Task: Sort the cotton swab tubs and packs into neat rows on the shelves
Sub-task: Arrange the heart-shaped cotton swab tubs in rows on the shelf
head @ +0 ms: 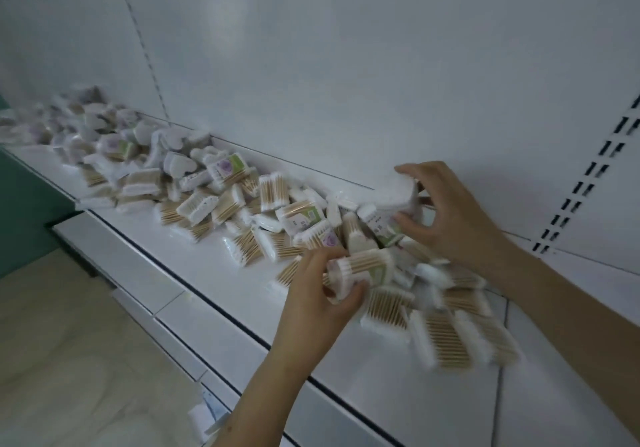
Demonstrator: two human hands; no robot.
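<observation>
Gripping a round tub point(398, 192) against the shelf's point(214, 266) back edge with curled right hand point(446, 214) fingers, while the left hand point(322, 290) pinched a swab pack point(360, 271) above the heap, the person seemingly handled light, slippery-wrapped, crushable goods best held by their sides.

Dim, cool, even light; motion blur smears the swab packs point(446, 339), wide-angle lens bends the edges

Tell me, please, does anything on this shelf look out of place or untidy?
Yes. The cotton swab packs and tubs lie in a loose heap along the shelf, tilted and overlapping, not in rows. The left hand grips one tub; the right hand holds another.
</observation>
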